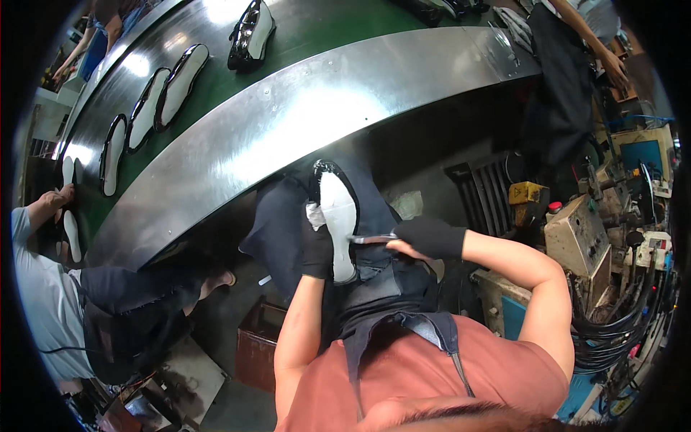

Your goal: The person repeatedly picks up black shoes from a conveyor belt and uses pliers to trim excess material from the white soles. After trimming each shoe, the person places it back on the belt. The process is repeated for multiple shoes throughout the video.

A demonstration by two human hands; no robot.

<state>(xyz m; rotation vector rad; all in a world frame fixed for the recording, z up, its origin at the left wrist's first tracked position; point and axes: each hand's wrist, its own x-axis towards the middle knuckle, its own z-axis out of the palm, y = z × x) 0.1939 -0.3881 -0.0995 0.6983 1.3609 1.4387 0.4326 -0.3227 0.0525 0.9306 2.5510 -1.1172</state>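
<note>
From my remote post I record the left hand, in a black covering, gripping a glossy black shoe from its left side, white sole upward, over the person's lap. I find the right hand closed around a slim tool, its tip at the sole's edge; contact I cannot confirm. Further black shoes lie on the green conveyor belt beyond a steel ledge.
</note>
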